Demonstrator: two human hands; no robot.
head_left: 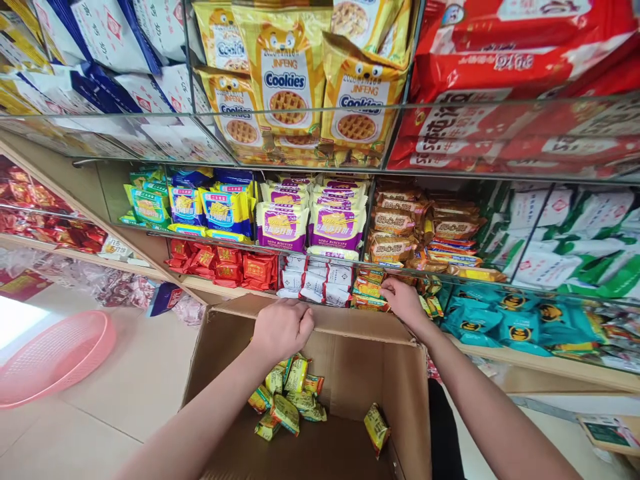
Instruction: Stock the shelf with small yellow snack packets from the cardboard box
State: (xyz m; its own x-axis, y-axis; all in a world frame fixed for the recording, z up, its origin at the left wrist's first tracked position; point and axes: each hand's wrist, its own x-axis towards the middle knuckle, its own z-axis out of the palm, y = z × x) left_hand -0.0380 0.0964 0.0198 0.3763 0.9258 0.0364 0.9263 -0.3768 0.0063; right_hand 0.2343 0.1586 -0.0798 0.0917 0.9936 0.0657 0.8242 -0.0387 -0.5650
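An open cardboard box (385, 373) stands in front of the shelves with several small yellow-green snack packets (286, 399) lying at its bottom. My left hand (283, 327) is closed over the box's far rim. My right hand (406, 301) reaches past the box to the lowest shelf, its fingers curled on a small packet among the yellow-green snack packets (371, 291) stacked there. What exactly its fingertips pinch is partly hidden.
Glass shelves hold cookie bags (287, 73), red bags (505, 73), purple soda biscuits (310, 223), red packets (225, 263), white packets (320, 280) and teal packets (505, 320). A pink plastic basket (53, 357) lies on the tiled floor at the left.
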